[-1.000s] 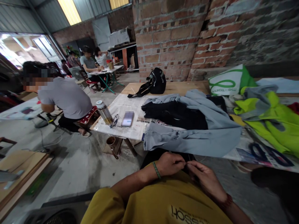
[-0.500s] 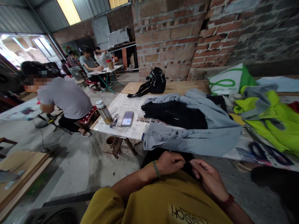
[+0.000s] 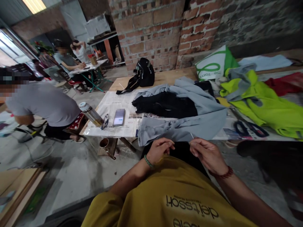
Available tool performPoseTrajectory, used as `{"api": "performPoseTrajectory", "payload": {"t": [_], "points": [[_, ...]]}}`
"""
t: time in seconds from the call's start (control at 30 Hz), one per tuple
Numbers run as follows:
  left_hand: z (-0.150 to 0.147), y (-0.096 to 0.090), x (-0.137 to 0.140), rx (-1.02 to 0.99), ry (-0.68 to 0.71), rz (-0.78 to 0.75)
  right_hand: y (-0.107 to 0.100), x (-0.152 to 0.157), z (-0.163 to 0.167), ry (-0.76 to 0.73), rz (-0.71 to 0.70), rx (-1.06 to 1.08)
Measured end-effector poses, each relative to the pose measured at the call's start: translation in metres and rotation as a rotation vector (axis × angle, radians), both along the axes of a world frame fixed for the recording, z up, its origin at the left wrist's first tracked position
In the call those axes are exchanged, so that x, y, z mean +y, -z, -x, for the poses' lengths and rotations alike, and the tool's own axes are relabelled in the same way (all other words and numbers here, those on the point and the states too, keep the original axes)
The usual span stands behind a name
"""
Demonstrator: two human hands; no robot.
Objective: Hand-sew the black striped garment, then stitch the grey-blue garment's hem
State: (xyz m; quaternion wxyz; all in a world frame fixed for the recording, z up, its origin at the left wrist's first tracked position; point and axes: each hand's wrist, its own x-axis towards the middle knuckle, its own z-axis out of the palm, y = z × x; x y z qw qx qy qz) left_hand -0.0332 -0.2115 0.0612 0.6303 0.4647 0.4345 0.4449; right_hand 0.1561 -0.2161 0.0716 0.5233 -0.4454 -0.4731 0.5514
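Both hands are over my lap, a hand's width apart, at the near edge of the table. My right hand (image 3: 206, 154) pinches a needle (image 3: 192, 135), a thin bright sliver that sticks up from the fingertips. The fingers of my left hand (image 3: 161, 150) are pressed together too; whatever they hold is too fine to make out. Just beyond the hands lies a grey garment (image 3: 163, 129) with a black cloth piece (image 3: 165, 105) on top of it. To the right, near the table edge, are dark-handled scissors (image 3: 251, 129).
A glass bottle (image 3: 91, 114), glasses (image 3: 105, 122) and a phone (image 3: 119, 117) occupy the table's left end. Behind are a black bag (image 3: 145, 72) and a green-white bag (image 3: 213, 64). Yellow-green clothing (image 3: 262, 97) is heaped right. A person (image 3: 44, 104) sits left; others sit farther back.
My hands, close together before, have moved apart and up towards the table edge. The needle now shows above my right fingertips. The view has turned right and down.
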Motion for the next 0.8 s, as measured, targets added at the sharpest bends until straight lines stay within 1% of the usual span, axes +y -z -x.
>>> {"api": "performPoseTrajectory", "payload": {"t": [0.13, 0.27, 0.4, 0.6, 0.7, 0.8], "points": [[-0.001, 0.005, 0.001, -0.130, 0.000, 0.059, 0.000, -0.003, -0.002, -0.095, -0.050, -0.020], [-0.001, 0.004, 0.002, -0.191, -0.001, 0.143, -0.006, -0.006, -0.003, -0.188, -0.125, -0.104], [0.001, -0.001, 0.000, -0.183, 0.058, 0.181, -0.012, -0.008, -0.001, -0.222, -0.191, -0.194], [0.004, -0.009, -0.007, -0.152, 0.192, 0.232, -0.021, -0.005, -0.001, -0.251, -0.222, -0.272], [0.005, -0.014, -0.011, -0.136, 0.261, 0.220, -0.022, -0.003, -0.004, -0.257, -0.246, -0.291], [0.004, -0.018, -0.014, -0.108, 0.295, 0.193, -0.018, -0.002, -0.007, -0.256, -0.263, -0.315]]}}
